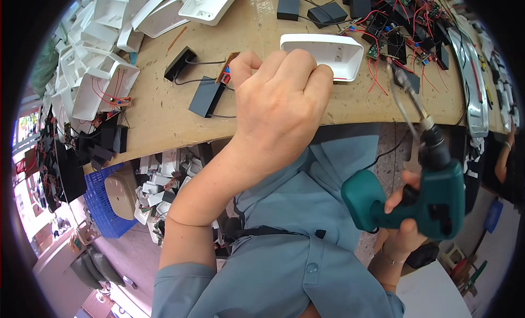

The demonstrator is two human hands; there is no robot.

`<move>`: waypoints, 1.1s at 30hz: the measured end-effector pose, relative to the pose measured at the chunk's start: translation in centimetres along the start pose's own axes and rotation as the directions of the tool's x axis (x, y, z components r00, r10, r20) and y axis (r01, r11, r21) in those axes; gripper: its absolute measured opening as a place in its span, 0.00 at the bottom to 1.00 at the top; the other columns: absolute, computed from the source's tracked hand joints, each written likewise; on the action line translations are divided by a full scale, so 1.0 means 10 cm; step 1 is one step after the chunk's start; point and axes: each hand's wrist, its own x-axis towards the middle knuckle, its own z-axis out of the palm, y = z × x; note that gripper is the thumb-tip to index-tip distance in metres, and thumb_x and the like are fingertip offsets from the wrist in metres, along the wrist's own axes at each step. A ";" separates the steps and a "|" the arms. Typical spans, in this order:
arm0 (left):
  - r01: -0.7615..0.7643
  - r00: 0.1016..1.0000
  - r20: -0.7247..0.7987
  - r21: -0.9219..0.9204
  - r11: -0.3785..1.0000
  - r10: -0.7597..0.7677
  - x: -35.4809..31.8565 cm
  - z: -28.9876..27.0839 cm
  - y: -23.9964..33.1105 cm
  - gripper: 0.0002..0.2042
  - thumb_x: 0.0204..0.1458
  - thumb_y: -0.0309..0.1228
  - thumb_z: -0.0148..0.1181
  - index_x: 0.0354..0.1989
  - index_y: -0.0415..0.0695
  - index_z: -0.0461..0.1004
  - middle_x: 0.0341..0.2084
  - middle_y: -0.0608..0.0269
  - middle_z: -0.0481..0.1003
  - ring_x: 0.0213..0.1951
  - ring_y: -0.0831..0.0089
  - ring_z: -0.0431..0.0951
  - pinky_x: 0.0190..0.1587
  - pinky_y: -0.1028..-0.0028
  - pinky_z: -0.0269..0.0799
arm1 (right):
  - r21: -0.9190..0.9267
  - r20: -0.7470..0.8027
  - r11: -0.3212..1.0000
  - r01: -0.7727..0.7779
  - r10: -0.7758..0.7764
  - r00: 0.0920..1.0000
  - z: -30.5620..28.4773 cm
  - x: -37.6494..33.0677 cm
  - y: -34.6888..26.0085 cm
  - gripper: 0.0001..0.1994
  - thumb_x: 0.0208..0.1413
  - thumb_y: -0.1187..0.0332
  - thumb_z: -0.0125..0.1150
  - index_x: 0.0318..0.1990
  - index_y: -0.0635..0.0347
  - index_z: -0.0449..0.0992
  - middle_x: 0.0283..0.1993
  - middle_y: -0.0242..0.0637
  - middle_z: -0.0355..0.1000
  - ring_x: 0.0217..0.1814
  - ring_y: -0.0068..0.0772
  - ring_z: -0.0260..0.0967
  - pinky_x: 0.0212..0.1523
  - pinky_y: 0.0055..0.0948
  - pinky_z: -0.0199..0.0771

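My left hand (284, 102) is closed over the front part of the workbench, its fingertips hidden beneath it. A white plastic housing (344, 55) lies just behind its fingers; whether they touch it, I cannot tell. Against the hand's left edge is a brown circuit board (226, 71) with a blue part, partly covered. Grey leads run from there toward two black boxes (206, 96). My right hand (404, 208) grips a green power drill (432, 200) at the bench's front edge. Its long metal bit (410, 91) points away from me, over the bench.
White housings (109, 12) are heaped at the far left. Black boxes and boards with red wires (404, 28) crowd the far right, near a metal tray (469, 83). A blue basket (104, 200) and a crate of white parts (158, 192) stand below the bench at left.
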 end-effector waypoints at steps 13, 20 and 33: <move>0.064 0.995 0.077 0.053 0.997 -0.068 0.03 0.03 -0.02 0.05 0.34 0.27 0.60 0.22 0.49 0.73 0.22 0.72 0.67 0.22 0.75 0.65 0.33 0.72 0.48 | -0.169 0.110 0.975 -0.148 0.168 0.980 0.21 -0.12 -0.05 0.34 0.38 0.53 0.67 0.46 0.72 0.64 0.42 0.44 0.67 0.30 0.24 0.67 0.28 0.19 0.67; 0.015 0.996 -0.084 0.058 0.998 -0.010 0.14 0.05 -0.02 0.01 0.31 0.24 0.53 0.15 0.42 0.68 0.33 0.67 0.69 0.36 0.72 0.67 0.36 0.67 0.50 | -0.186 0.111 0.971 -0.150 0.172 0.979 0.29 -0.08 -0.04 0.33 0.38 0.54 0.67 0.46 0.71 0.63 0.42 0.44 0.67 0.31 0.24 0.67 0.29 0.20 0.67; -0.010 1.000 -0.016 0.113 0.993 0.011 0.20 0.09 -0.03 0.02 0.33 0.20 0.51 0.19 0.40 0.68 0.31 0.68 0.69 0.35 0.71 0.67 0.37 0.69 0.53 | -0.157 0.032 0.959 -0.235 0.243 0.970 0.42 0.00 -0.02 0.32 0.39 0.54 0.66 0.46 0.71 0.63 0.42 0.44 0.67 0.29 0.24 0.66 0.29 0.20 0.67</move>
